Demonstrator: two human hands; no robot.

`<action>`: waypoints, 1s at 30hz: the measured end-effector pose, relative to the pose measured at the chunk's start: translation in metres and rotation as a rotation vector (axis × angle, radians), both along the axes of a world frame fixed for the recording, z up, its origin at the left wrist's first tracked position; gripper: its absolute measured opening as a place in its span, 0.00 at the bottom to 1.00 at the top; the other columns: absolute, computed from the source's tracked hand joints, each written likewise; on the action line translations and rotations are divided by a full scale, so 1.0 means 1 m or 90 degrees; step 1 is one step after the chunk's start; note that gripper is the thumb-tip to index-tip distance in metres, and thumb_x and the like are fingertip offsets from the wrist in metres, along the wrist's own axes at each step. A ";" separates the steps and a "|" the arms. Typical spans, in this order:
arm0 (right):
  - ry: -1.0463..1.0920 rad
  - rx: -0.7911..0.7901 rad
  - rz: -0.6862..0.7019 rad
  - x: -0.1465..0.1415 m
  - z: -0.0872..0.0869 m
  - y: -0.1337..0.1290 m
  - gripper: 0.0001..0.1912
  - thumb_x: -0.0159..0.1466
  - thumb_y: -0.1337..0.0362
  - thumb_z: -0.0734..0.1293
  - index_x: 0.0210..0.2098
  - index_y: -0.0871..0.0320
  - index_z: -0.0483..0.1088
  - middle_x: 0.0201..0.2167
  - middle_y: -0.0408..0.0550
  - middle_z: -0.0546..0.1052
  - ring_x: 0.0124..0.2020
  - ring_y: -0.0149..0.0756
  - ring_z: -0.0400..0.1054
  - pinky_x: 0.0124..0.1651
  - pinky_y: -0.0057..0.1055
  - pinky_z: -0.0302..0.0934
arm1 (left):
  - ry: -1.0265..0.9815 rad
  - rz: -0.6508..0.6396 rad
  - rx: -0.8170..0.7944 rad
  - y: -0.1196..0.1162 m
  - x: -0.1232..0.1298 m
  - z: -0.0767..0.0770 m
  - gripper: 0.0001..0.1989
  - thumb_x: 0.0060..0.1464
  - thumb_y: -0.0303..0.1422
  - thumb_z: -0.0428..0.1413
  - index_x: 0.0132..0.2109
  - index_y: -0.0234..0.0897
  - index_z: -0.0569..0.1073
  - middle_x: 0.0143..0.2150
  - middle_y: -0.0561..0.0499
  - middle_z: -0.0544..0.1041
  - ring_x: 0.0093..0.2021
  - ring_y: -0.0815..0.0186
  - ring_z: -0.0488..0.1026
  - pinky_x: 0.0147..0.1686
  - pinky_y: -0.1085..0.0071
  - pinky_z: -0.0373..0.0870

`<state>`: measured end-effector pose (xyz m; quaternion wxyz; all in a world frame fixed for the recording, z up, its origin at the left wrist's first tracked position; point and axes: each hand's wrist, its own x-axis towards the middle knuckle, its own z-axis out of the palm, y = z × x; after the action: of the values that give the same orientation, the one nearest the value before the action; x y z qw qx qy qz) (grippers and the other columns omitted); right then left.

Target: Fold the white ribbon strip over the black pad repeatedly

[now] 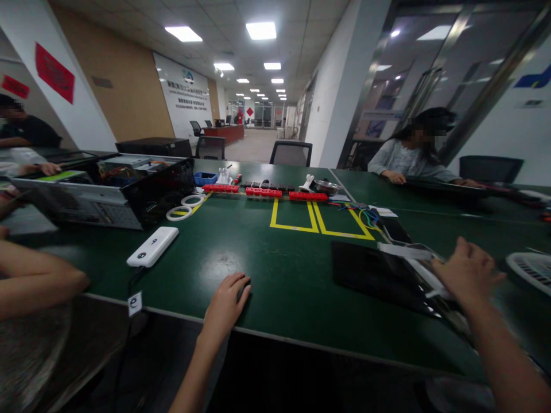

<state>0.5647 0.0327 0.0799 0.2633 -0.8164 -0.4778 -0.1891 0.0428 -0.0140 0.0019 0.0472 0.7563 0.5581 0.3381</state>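
My left hand (pixel 226 304) rests near the front edge of the green table, fingers curled around a small dark object (pixel 243 288) whose kind I cannot make out. Toward the right, my right hand (pixel 467 272) is raised above the table, its fingers apart and slightly blurred. Its thumb side is close to a white strip (pixel 407 250); whether they touch is unclear. Beneath the strip, a glossy black flat panel (pixel 361 275) lies on the table. A dark phone-like slab (pixel 395 230) lies just behind it.
An open computer case (pixel 129 195) stands at left, before it a white power bank (pixel 152 246) with a cable. Red slotted strips (pixel 263 193), a blue tray (pixel 205 178) and yellow tape outlines (pixel 295 228) are farther back. A person (pixel 413 149) sits across at right; another's arm (pixel 38 275) is at left.
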 end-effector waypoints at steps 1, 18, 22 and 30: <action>-0.034 0.003 0.045 -0.002 -0.002 0.002 0.38 0.55 0.54 0.56 0.62 0.66 0.51 0.59 0.74 0.56 0.60 0.71 0.48 0.50 0.69 0.47 | -0.003 0.000 0.002 0.000 0.000 0.000 0.13 0.60 0.33 0.50 0.48 0.39 0.75 0.50 0.46 0.76 0.51 0.60 0.72 0.55 0.60 0.65; -0.050 -0.300 0.415 -0.064 -0.054 0.022 0.27 0.60 0.47 0.55 0.51 0.54 0.66 0.62 0.58 0.57 0.61 0.56 0.52 0.53 0.65 0.51 | -0.001 0.002 0.002 -0.002 0.001 0.005 0.13 0.60 0.33 0.49 0.48 0.39 0.75 0.50 0.46 0.76 0.50 0.60 0.72 0.53 0.61 0.67; -0.050 -0.344 0.429 -0.089 -0.050 0.015 0.26 0.61 0.46 0.54 0.55 0.49 0.63 0.66 0.52 0.51 0.64 0.58 0.46 0.52 0.71 0.46 | 0.008 0.007 -0.003 -0.001 0.001 0.003 0.13 0.60 0.32 0.50 0.47 0.38 0.75 0.49 0.46 0.76 0.51 0.60 0.72 0.54 0.61 0.67; -0.075 -0.352 0.451 -0.193 -0.050 -0.012 0.27 0.65 0.49 0.51 0.59 0.51 0.60 0.67 0.52 0.46 0.66 0.59 0.39 0.55 0.69 0.42 | 0.000 0.001 -0.003 0.000 0.000 0.001 0.13 0.60 0.33 0.50 0.48 0.37 0.75 0.50 0.45 0.76 0.51 0.60 0.72 0.54 0.61 0.66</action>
<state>0.3722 0.0212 0.0298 0.0558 -0.6302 -0.7744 0.0011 0.0427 -0.0143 0.0032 0.0488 0.7557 0.5597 0.3366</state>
